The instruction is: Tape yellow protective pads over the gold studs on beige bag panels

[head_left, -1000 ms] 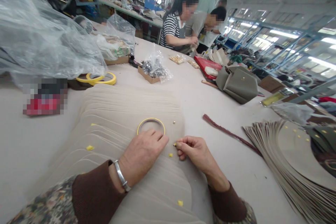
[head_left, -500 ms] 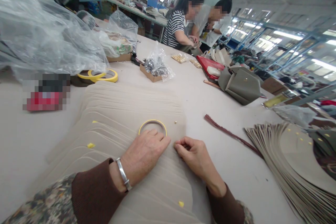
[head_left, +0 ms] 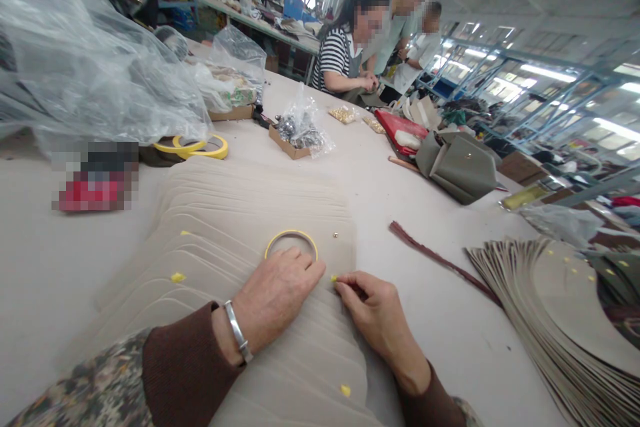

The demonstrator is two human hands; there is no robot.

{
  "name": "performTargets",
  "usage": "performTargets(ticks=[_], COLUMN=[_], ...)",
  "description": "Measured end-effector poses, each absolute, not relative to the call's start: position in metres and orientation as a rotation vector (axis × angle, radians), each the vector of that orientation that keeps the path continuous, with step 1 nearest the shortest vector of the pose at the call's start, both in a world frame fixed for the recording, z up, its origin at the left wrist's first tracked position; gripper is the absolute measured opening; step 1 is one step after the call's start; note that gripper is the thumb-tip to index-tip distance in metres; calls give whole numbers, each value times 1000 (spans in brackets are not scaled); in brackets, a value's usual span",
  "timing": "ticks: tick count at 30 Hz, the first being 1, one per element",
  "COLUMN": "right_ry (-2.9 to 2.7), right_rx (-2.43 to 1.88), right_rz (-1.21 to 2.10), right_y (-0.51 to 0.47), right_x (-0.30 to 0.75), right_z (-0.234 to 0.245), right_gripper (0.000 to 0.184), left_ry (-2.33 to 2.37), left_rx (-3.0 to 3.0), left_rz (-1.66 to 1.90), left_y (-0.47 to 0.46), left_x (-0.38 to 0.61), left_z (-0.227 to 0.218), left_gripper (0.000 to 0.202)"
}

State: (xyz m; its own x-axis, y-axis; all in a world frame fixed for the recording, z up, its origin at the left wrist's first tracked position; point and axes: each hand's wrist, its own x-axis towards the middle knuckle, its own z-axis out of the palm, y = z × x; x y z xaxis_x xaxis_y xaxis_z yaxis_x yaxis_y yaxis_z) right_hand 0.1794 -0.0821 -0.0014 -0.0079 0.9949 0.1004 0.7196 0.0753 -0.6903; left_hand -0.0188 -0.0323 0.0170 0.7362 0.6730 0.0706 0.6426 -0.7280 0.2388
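My left hand (head_left: 283, 283) lies over a fanned stack of beige panels (head_left: 250, 190), its fingers closed on a narrow roll of yellow tape (head_left: 291, 232) whose upper rim shows past the knuckles. Just to its right, my right hand (head_left: 373, 300) is pinched, thumb and forefinger meeting at a small piece of yellow tape (head_left: 335, 278) near the right edge of the top panel. A small metal stud (head_left: 335, 235) sits above that piece. Other yellow tape bits (head_left: 178, 277) mark the layers at the left and the lower right.
Curved panels (head_left: 560, 300) lie fanned at the right, beside a dark brown strip (head_left: 443, 257). Farther back are an olive bag (head_left: 457, 167), a small box of metal parts (head_left: 295, 140), more tape rolls (head_left: 217, 147) and clear plastic (head_left: 100, 73). Several people stand beyond the table.
My right hand has drawn slightly down and right, and the yellow tape piece now shows at its fingertips. My left hand stays on the roll. A co-worker behind has straightened up.
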Motion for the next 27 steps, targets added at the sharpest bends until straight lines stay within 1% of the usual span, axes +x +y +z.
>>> performTargets(ticks=[4,7,10,14,16,18,20,23,27], right_ry=[-1882,-1912,-1916,-1973,-1920,-1797,-1704,-1726,-1851], right_rx=[-1679,-1717,-1766,-1707,-1659,-1570,-1436,-1253,-1181], right_rz=[403,365,494,824,826,729,625,536,454], right_y=[-79,-73,-71,-73,-73,-72,-70,-67,-65], right_x=[170,166,168,175,175,173,168,161,155], right_z=[-8,-7,0,7,9,11,12,14,16], right_gripper=[15,16,17,23,26,18,14,18,15], left_ry=[1048,1046,1048,943,859,807,793,827,892], left_rx=[2745,2763,2749,2654,2623,2620,2641,2686,2686], left_rz=[235,244,360,708,888,993,1011,935,827], left_y=[-33,-34,-34,-30,-27,-25,-25,-26,-28], left_x=[-18,-18,-20,-26,-28,-30,-31,-30,-28], left_z=[18,19,17,11,9,8,9,10,9], left_gripper=[14,14,15,16,18,20,25,32,30])
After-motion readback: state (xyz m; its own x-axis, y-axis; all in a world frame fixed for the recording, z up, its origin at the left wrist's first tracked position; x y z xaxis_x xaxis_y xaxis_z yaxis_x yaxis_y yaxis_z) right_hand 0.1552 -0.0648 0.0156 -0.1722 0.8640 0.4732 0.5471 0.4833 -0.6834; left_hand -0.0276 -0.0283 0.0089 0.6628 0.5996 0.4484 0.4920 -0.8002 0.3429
